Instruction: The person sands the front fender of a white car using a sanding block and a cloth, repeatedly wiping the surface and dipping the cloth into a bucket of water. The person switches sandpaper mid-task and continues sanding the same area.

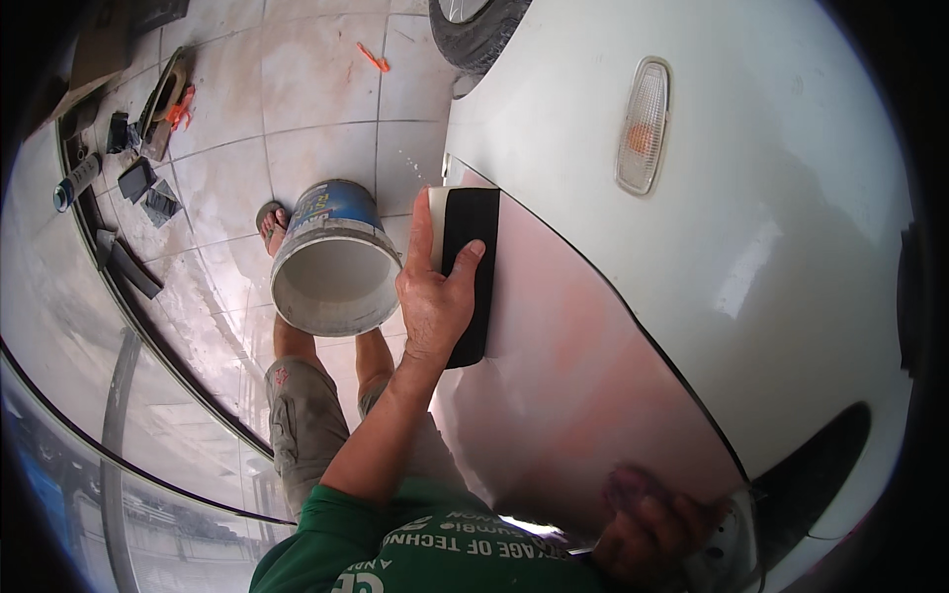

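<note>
My left hand (435, 306) is closed on a long black-and-cream sanding block (472, 222), its thumb across the black face and index finger along the cream edge. The block lies against the front edge of a car door panel (563, 336) with pinkish, patchy sanded paint. In shadow low on the right, my right hand (652, 539) is by the panel's far end, its fingers curled around a dark, purplish lump (631, 487) that is too dim to name.
A pale bucket (336, 282) stands on the tiles beside my legs. The white fender (761, 198) carries a side lamp (643, 127), with a tyre (479, 35) beyond. Scrapers and dark sanding sheets (138, 180) lie left, by a glass wall (59, 326). An orange piece (373, 56) lies farther off.
</note>
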Demonstrator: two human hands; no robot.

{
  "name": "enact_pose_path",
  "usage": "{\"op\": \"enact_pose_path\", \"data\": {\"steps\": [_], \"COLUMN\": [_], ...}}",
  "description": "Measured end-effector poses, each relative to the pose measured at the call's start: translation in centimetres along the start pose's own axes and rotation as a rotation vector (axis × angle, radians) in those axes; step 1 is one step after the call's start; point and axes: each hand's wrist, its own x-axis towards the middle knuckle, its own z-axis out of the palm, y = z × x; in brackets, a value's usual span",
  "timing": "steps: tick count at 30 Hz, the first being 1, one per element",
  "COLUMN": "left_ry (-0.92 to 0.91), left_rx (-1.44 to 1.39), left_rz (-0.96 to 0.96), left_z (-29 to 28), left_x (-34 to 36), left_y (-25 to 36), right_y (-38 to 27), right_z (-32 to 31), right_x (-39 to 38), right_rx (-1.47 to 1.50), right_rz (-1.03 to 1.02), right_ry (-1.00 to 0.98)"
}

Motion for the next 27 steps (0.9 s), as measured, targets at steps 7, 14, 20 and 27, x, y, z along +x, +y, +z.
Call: {"op": "enact_pose_path", "data": {"steps": [7, 14, 20, 27], "left_ry": [-0.087, 0.011, -0.051, 0.053], "left_rx": [0.028, 0.082, 0.129, 0.238], "left_rz": [0.237, 0.114, 0.42, 0.08], "left_z": [-0.2, 0.2, -0.3, -0.2], "left_x": [-4.1, -0.3, -4.5, 4.7], "left_y": [2.7, -0.2, 2.5, -5.4], "right_y": [-0.2, 0.1, -0.2, -0.5], "right_z": [-0.3, -0.2, -0.5, -0.2], "right_x": [0.5, 0.1, 0.0, -0.2], "right_rx": [0.016, 0.024, 0.017, 0.029], "right_rz": [0.045, 0.012, 0.053, 0.064], "right_ry": [-0.075, -0.05, -0.056, -0.032]}}
